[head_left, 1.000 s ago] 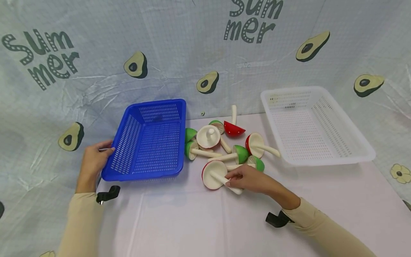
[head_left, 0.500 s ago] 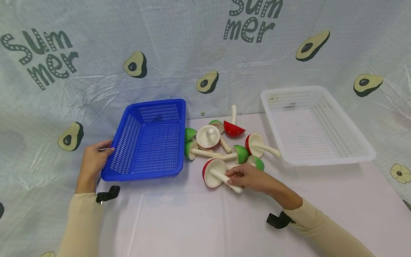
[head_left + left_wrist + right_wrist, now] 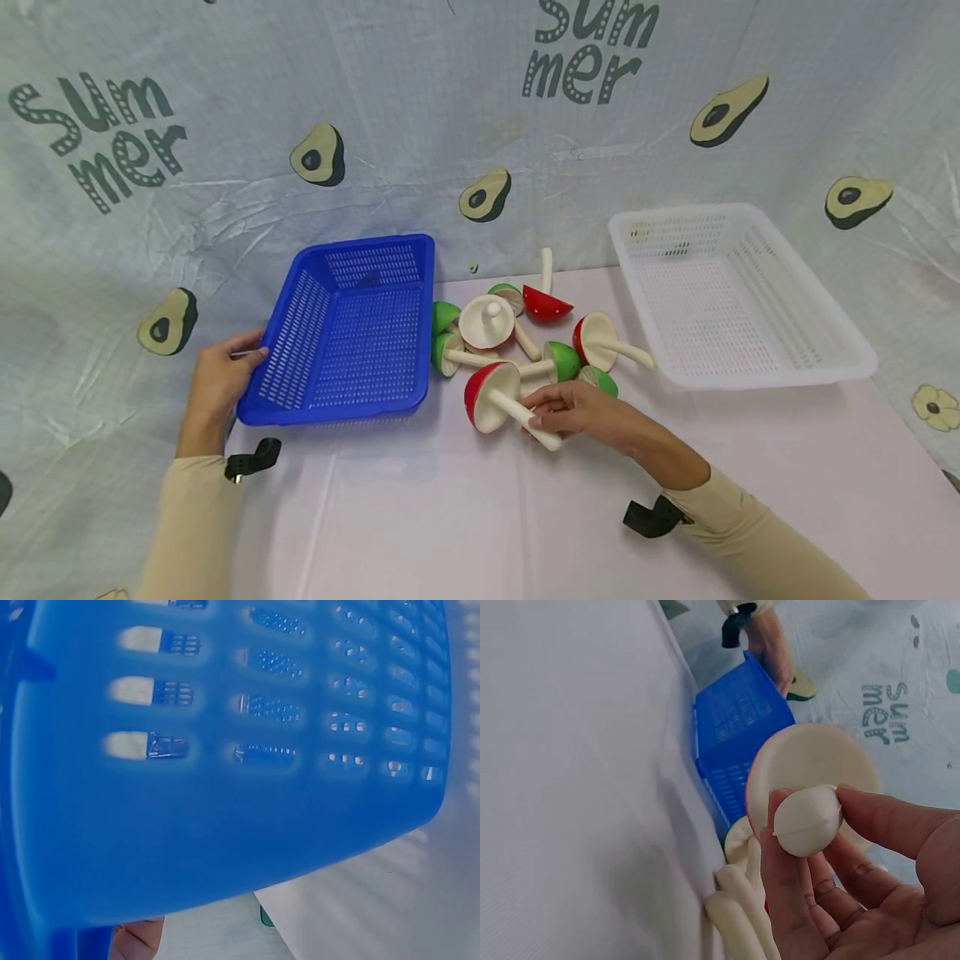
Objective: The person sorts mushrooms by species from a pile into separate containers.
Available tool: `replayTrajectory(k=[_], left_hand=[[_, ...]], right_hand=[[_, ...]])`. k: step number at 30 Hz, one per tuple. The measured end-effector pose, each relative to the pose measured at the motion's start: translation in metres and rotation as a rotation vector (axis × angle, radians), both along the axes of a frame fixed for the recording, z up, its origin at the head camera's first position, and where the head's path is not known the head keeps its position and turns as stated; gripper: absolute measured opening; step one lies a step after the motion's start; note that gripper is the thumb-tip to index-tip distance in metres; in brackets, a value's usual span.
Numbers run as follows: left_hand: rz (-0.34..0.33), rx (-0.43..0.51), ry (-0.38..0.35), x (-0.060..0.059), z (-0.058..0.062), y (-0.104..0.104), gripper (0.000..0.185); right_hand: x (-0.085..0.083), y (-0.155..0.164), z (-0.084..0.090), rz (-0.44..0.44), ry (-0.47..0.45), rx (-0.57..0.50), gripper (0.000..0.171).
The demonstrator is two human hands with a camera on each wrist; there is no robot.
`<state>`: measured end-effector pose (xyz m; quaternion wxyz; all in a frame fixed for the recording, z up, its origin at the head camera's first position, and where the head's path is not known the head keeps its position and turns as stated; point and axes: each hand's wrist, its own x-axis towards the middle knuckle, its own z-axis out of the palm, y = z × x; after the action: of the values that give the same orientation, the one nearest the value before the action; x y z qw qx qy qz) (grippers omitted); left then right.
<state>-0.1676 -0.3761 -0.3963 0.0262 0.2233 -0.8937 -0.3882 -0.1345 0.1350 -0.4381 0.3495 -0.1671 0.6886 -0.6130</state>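
Fingers of right hand (image 3: 581,414) pinching red mushroom (image 3: 491,397) stem, left hand (image 3: 217,379) gripping blue basket (image 3: 352,333), "Summer" backdrop (image 3: 592,50)

A person's left hand (image 3: 219,379) grips the left rim of the blue basket (image 3: 352,333), fingers (image 3: 251,353) curled over its edge, forearm in a beige sleeve running back toward the body. To the basket's right, the right hand (image 3: 585,412) pinches the stem of a red-capped mushroom (image 3: 491,396), thumb and fingers (image 3: 802,900) closed around it.
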Motion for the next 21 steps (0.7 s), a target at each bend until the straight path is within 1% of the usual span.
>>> replayTrajectory(k=[5,9,14,21], left_hand=[[0.000,0.013,0.003,0.003,-0.002,-0.001,0.047],[-0.015,0.015,0.006,0.003,-0.002,-0.003,0.048],[-0.029,0.043,0.006,0.002,0.000,-0.005,0.049],[-0.026,0.099,0.007,0.003,0.001,-0.006,0.051]], right_hand=[[0.000,-0.002,0.003,-0.006,-0.032,-0.045,0.040],[-0.001,-0.005,0.008,-0.021,-0.032,-0.068,0.042],[-0.003,-0.008,0.016,-0.036,-0.011,-0.078,0.044],[-0.012,-0.017,0.023,-0.021,0.034,-0.069,0.040]])
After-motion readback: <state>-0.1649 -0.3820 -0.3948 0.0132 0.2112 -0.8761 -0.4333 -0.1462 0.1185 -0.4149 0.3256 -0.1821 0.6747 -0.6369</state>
